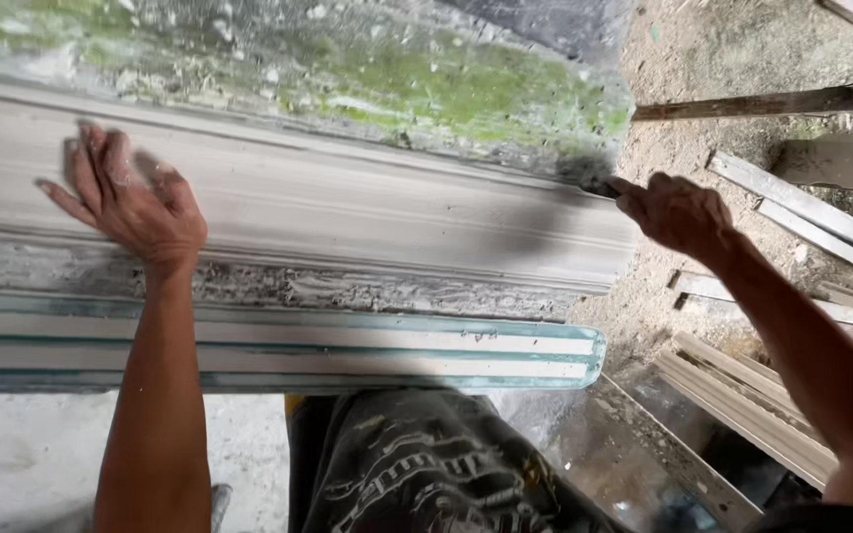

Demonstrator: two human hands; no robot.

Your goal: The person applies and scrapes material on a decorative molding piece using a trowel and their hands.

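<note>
Nearest the lens: dark patterned trousers (417,474), the person's own, at the bottom edge, pale floor (22,454) to their left. Just beyond, a long green-edged mould channel (348,350) runs left to right. Touching its far side lies the grey plaster cornice moulding (348,212), long axis also left to right, straight ahead of both hands, its right end stopping about where the channel's does. Left hand (130,202) lies flat on the moulding's face near the left of frame, fingers spread and open, pointing away, forearm rising straight from below. Right hand (673,212) is at the moulding's right end, closed around something thin and dark; only its tip shows at the end's upper corner, so cannot tell what it is. Right arm comes in diagonally from the lower right. Both hands sit about equally far out, one toward each end. Behind the moulding, a rough slab (397,89) stained green. Farthest right, sandy ground (703,89) strewn with loose moulding strips (802,207).
</note>
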